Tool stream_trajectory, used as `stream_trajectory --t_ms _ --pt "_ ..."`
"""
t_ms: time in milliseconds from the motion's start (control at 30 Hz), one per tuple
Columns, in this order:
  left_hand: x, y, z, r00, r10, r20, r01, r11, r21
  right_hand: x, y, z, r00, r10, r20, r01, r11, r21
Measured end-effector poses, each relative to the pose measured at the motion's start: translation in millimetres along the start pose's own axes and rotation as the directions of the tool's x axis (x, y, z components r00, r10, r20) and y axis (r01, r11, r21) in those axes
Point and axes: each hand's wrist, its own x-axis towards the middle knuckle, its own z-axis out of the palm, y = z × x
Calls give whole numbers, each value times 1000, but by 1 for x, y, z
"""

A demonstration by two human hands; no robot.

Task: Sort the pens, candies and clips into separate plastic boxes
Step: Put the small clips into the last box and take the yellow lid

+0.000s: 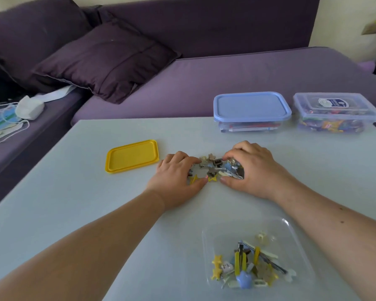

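Both hands' grip curled around the clip pile point(215, 169) on the table point(96, 203), left hand point(178, 172) and right hand point(250, 168) cupping clips.

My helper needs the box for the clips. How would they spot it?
On the pale table, look at the near edge, right of the forearms. The clear lidless box there already holds clips; the two far boxes are lidded.
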Motion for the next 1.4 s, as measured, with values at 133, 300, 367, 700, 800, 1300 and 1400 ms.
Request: stream_trajectory --t_ms 133,300,367,700,800,1300,1400 --pt "-1 -2 0 1000 2 -13 -3 999 -35 -1 -1 -2 1000 -15 -2 15 1000 -4" --pt "0 -1 0 1000 7 -22 -9 998 -57 -2 -4 -7 1000 -26 -10 26 1000 11" --pt "-1 -1 -2 999 12 -49 -16 996 -82 -3 -5 -8 999 -33 -32 34 999 29" --pt "-9 -1 -3 984 -35 -175 8 988 -154 -5 -8 -6 994 3 -112 7 997 82" --pt "-17 2 -2 985 -104 -136 99 994 -39 -5 -8 -6 989 36 -141 -25 997 78" --pt "-27 5 1 965 -224 -134 215 973 -79 -8 -8 -11 955 70 -290 -50 996 76" --pt "-26 4 0 968 -217 -122 208 975 -82 -8 -8 -14 954 95 -284 -61 990 125"
